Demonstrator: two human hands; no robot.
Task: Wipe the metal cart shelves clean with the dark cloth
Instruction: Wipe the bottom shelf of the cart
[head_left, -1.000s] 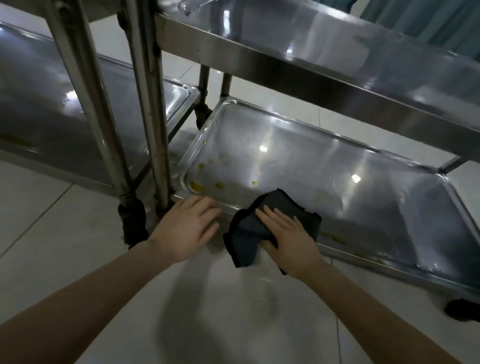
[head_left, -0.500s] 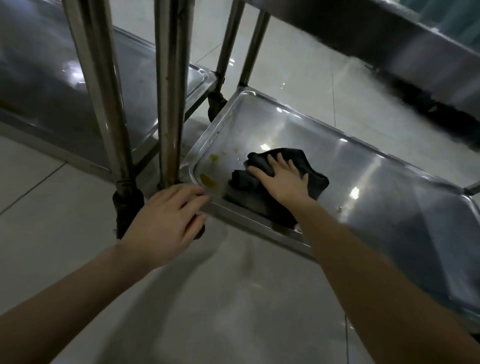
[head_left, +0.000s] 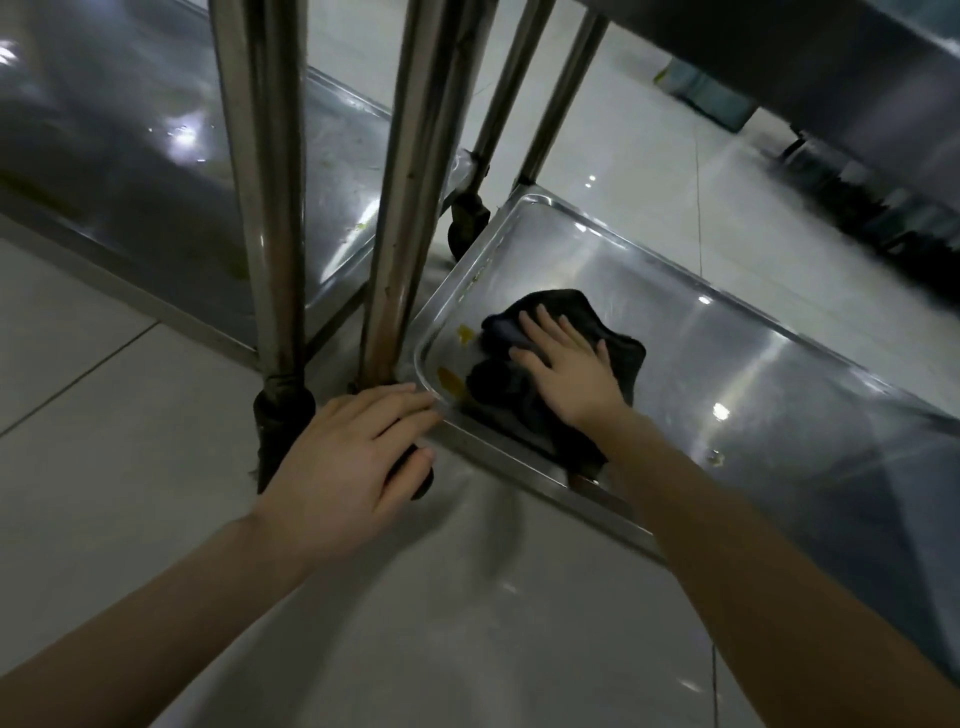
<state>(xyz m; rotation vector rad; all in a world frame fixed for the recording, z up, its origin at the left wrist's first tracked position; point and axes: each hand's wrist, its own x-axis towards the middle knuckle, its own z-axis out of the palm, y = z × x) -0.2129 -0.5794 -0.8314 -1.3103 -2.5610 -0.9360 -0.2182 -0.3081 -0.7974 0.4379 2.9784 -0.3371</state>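
Note:
The dark cloth (head_left: 618, 358) lies bunched in the near left corner of the cart's bottom metal shelf (head_left: 753, 364). My right hand (head_left: 566, 366) presses flat on the cloth with its fingers spread. Yellow-brown stains (head_left: 451, 382) mark the shelf just left of the cloth. My left hand (head_left: 348, 462) rests on the shelf's near corner rim, fingers straight, beside the cart's leg (head_left: 400, 208). A black caster shows under that hand.
A second metal cart stands at the left, its bottom shelf (head_left: 130, 171) and leg (head_left: 265, 208) close to mine. An upper shelf (head_left: 831, 67) overhangs at the top right. Pale tiled floor (head_left: 415, 623) spreads in front.
My right hand carried the cloth from the shelf's front rim onto the shelf and toward its left corner. The view dropped closer to the bottom shelf. My left hand stayed at the corner.

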